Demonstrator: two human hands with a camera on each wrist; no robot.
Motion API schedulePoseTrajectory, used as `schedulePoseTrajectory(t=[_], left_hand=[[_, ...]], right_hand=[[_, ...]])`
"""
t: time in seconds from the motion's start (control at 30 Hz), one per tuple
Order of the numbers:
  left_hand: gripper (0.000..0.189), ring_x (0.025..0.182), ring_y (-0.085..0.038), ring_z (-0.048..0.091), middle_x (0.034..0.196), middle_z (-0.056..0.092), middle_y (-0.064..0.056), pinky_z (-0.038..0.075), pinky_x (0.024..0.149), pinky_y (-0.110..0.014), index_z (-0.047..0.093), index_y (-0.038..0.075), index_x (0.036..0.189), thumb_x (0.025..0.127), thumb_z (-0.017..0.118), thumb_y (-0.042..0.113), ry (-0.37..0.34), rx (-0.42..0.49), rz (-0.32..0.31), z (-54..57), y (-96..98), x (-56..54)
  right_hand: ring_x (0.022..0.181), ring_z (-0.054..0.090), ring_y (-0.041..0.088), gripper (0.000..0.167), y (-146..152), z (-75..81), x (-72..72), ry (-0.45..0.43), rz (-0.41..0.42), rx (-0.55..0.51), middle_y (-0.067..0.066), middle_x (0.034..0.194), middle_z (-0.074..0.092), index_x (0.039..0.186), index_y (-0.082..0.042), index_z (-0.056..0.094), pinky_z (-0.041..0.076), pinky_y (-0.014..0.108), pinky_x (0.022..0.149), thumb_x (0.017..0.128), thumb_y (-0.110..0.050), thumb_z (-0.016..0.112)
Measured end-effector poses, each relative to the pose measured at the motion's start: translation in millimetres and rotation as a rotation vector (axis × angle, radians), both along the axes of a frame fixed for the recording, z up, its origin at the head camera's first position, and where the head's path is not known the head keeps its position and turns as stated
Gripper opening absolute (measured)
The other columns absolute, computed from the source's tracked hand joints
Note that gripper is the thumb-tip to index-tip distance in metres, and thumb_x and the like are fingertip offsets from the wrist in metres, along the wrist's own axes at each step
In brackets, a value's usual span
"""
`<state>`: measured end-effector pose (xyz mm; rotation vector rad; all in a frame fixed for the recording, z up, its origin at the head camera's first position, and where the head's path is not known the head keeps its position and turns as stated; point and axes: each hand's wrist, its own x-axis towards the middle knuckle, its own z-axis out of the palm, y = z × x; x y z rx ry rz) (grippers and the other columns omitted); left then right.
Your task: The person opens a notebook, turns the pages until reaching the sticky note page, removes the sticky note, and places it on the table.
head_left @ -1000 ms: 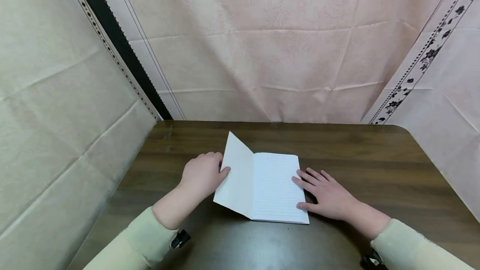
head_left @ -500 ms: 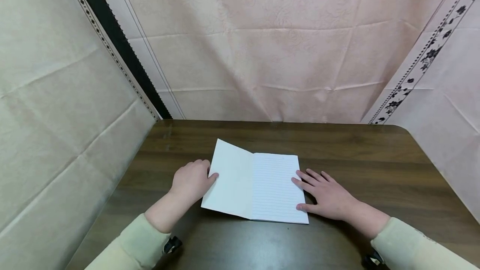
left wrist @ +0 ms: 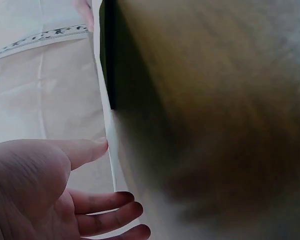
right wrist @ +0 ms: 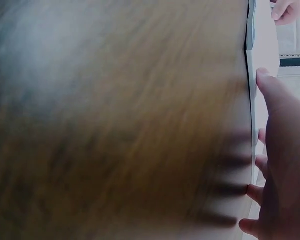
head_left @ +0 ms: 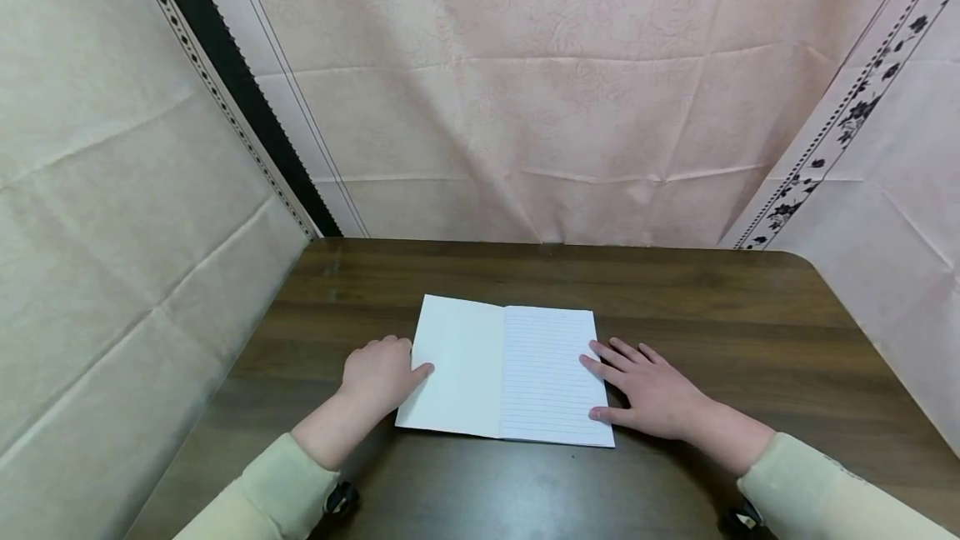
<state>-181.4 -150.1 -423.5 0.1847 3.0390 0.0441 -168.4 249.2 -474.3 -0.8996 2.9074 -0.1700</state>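
A notebook (head_left: 553, 377) lies open on the table, with a ruled page on the right and the blank inside of its cover (head_left: 459, 369) on the left. At the cover's outer edge, my left hand (head_left: 378, 375) pinches it, thumb on top and fingers at the underside. The left wrist view shows the cover nearly edge-on, still slightly raised, between the thumb and fingers. My right hand (head_left: 652, 386) rests with spread, straight fingers on the ruled page's right edge. In the right wrist view, its fingertips (right wrist: 255, 194) touch down along that edge.
The dark wooden table (head_left: 675, 282) extends around the notebook on every side. A pale pink cloth (head_left: 562, 107) hangs behind it. Light cloths hang at the left and right, the right one with a floral border (head_left: 855, 111).
My left hand has moved left and down with the cover, which has swung from steeply raised to almost flat. The right hand has stayed in place on the page edge.
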Motion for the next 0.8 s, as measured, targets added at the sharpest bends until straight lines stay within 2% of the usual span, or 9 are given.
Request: schedulePoseTrajectory(t=[0.27,0.63,0.8], left_hand=[[0.052,0.071,-0.028,0.059,0.084,0.059,-0.008,0.049,0.06,-0.041,0.072,0.005,0.096,0.088,0.066,0.056,-0.032,-0.064,-0.005,-13.5,3.2,0.7],[0.051,0.074,-0.029,0.059,0.082,0.055,-0.008,0.05,0.064,-0.042,0.071,0.004,0.098,0.089,0.066,0.054,-0.041,-0.083,-0.014,-14.1,7.1,0.4],[0.054,0.083,-0.03,0.061,0.094,0.059,-0.011,0.051,0.068,-0.043,0.068,0.001,0.11,0.089,0.067,0.052,-0.014,-0.093,-0.034,-16.7,9.5,0.5]], right_hand=[[0.149,0.021,0.035,0.085,-1.8,1.2,-0.7,-0.022,-0.006,0.005,0.002,0.162,0.026,0.156,-0.028,0.032,0.021,0.063,0.112,0.089,-0.078,0.041],[0.149,0.022,0.034,0.085,-1.5,0.9,-1.2,-0.024,-0.006,0.002,0.002,0.162,0.026,0.156,-0.029,0.032,0.021,0.063,0.112,0.088,-0.079,0.04],[0.149,0.021,0.034,0.085,-2.4,2.1,-1.0,-0.032,-0.008,0.008,0.002,0.162,0.026,0.156,-0.029,0.032,0.021,0.063,0.112,0.088,-0.079,0.04]])
